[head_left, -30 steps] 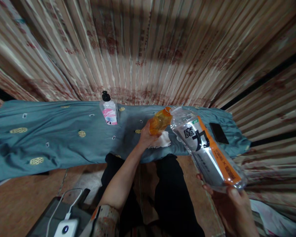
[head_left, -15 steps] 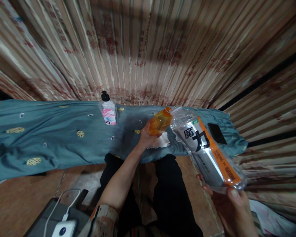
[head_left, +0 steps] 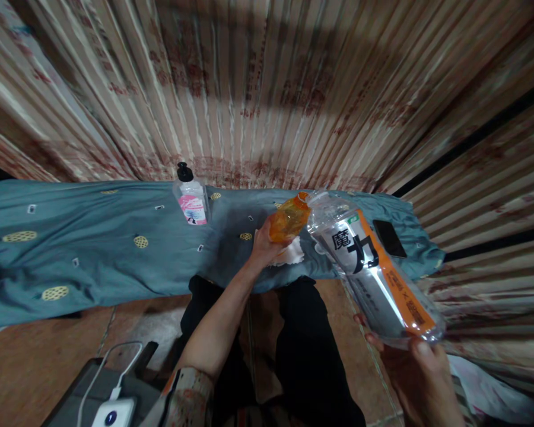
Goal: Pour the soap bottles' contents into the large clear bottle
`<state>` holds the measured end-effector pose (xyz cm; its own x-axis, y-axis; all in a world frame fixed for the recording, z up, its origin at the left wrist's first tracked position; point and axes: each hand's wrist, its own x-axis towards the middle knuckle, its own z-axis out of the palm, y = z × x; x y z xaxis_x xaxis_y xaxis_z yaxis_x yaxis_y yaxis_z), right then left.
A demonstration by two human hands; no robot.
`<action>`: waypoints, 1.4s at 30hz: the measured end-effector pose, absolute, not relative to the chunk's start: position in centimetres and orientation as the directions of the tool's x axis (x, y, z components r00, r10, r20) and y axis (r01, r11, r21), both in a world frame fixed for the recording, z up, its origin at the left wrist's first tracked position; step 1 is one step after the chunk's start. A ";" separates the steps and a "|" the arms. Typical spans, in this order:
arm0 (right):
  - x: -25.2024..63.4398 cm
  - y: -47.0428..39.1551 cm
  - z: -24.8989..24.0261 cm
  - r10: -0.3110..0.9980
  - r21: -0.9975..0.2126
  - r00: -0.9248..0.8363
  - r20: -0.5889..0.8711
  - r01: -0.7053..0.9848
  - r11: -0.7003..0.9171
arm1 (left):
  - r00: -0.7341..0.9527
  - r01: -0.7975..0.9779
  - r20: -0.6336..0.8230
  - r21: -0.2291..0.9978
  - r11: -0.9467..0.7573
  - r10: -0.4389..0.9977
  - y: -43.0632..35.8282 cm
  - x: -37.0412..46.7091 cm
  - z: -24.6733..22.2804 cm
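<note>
My left hand (head_left: pixel 263 244) is wrapped round a small orange bottle (head_left: pixel 289 219), tilted with its mouth up to the right. A large clear bottle (head_left: pixel 374 273) with a silver and orange label is tilted the other way, and my right hand (head_left: pixel 418 362) grips it by its base at the lower right. The mouths of the two bottles meet above the teal cloth (head_left: pixel 222 249). White paper (head_left: pixel 291 254) lies beneath the orange bottle, partly hidden by it and my left hand.
A clear bottle with a black cap (head_left: pixel 192 201) stands on the cloth at the left. A dark phone (head_left: pixel 389 238) lies at the right. Behind hangs a pleated curtain (head_left: pixel 249 89). A white device (head_left: pixel 114 412) with a cable is at lower left.
The view has shifted slightly, so the cloth and capped bottle appear a little further left. Both hands keep their holds, with the bottle mouths still together.
</note>
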<state>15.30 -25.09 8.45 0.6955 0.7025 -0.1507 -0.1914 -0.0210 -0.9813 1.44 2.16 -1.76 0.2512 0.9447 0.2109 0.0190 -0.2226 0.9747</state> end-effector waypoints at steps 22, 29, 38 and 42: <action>14.5 -25.5 9.7 0.724 -0.943 0.653 -0.223 -0.334 0.010 | 0.265 0.062 0.230 0.965 -0.255 0.936 2.1 1.1 -2.2; 15.0 -26.1 9.5 0.744 -0.938 0.630 -0.223 -0.346 0.012 | 0.281 0.061 0.241 0.961 -0.268 0.929 2.2 1.2 -2.6; 14.3 -26.0 9.6 0.713 -0.948 0.665 -0.224 -0.318 -0.001 | 0.278 0.087 0.218 0.964 -0.251 0.935 2.1 1.1 -2.1; 14.4 -26.0 9.6 0.710 -0.954 0.669 -0.219 -0.300 -0.012 | 0.271 0.100 0.225 0.961 -0.259 0.936 2.1 1.0 -2.0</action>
